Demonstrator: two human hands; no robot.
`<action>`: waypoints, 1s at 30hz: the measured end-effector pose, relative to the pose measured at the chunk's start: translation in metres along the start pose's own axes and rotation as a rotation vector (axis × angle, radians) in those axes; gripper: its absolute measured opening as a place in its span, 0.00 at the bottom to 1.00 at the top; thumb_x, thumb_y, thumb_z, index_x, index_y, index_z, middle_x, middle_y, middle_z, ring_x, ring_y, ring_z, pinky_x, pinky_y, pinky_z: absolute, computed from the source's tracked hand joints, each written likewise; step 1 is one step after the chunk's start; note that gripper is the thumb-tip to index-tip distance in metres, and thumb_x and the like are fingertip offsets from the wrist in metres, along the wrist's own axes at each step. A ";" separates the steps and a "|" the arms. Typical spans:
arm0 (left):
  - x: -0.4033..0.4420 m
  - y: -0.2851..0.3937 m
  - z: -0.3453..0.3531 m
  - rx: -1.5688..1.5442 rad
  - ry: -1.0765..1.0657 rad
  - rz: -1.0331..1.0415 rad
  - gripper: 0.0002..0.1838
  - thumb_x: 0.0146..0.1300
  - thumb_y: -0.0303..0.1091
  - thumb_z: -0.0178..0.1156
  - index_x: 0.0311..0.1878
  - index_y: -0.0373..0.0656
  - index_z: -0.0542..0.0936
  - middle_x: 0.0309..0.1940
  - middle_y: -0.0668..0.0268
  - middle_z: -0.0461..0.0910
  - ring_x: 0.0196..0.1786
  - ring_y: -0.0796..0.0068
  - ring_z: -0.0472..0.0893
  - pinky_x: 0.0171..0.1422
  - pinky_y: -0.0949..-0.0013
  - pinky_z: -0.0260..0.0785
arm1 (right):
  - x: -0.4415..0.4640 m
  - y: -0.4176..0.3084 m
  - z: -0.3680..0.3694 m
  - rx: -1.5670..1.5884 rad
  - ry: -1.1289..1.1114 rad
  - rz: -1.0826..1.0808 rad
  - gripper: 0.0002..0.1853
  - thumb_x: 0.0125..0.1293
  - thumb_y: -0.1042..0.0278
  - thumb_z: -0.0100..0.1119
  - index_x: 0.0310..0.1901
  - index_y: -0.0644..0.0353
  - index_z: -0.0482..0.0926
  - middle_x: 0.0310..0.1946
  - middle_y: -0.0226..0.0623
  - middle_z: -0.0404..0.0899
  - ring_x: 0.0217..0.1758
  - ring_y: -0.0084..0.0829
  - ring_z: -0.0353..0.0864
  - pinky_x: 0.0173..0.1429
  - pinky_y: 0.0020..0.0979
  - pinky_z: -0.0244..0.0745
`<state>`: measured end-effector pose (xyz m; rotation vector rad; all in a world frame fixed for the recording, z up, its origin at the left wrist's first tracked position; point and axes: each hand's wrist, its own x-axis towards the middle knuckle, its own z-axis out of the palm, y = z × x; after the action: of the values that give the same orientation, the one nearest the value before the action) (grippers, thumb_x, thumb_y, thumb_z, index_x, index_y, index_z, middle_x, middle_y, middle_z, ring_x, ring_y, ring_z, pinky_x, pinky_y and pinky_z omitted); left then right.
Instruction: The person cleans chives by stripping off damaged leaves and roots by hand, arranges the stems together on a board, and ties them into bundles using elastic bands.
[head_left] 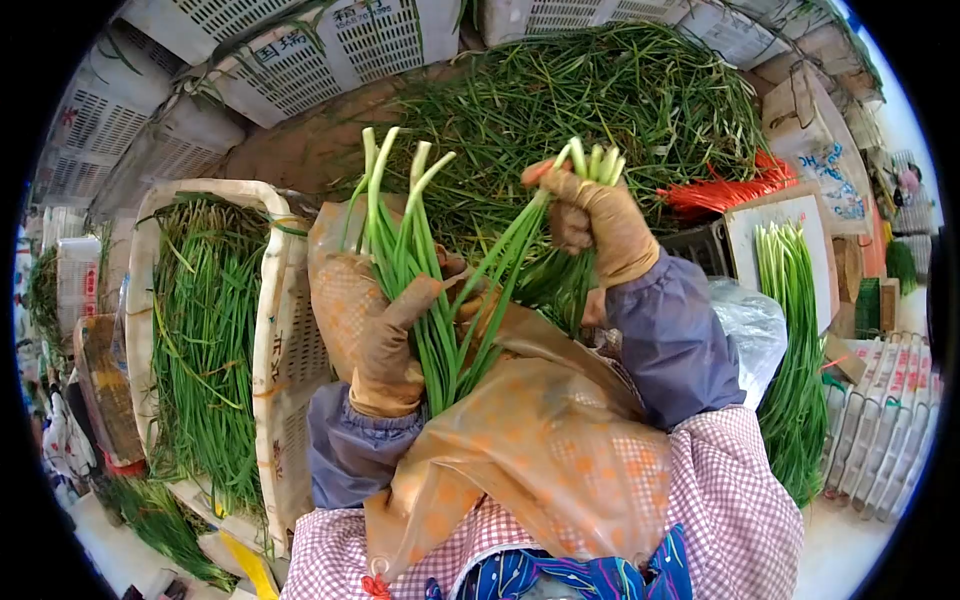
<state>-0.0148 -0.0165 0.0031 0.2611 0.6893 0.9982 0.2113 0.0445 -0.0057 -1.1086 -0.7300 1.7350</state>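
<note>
My left hand [392, 345], in a brown glove, is wrapped around a few garlic chives [428, 315], their pale root ends pointing up and apart. To the right, my gloved right hand [600, 222] closes in a fist on a second bunch of garlic chives [603, 165]. White ends stick out above that fist, and green leaves hang below it. Several stalks slant between the two hands. Under both hands a yellowish plastic apron [540, 430] covers my lap.
A white plastic crate [262, 390] full of garlic chives stands at left. Loose leaves [590, 90] are heaped ahead, beside red ties [725, 192]. At right, a neat bundle of garlic chives [790, 330] leans by a white board [815, 245]. Stacked crates [340, 55] line the back.
</note>
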 end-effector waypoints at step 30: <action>-0.001 -0.015 0.012 0.500 0.170 0.139 0.13 0.58 0.30 0.63 0.46 0.39 0.76 0.29 0.68 0.79 0.29 0.79 0.77 0.28 0.76 0.70 | -0.003 0.002 0.058 -0.048 0.032 0.048 0.07 0.62 0.65 0.61 0.32 0.58 0.76 0.13 0.23 0.64 0.11 0.16 0.58 0.15 0.22 0.50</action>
<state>0.0034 -0.0239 0.0052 0.6736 1.0860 0.9755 0.1580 0.0407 0.0181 -1.1924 -0.7348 1.7437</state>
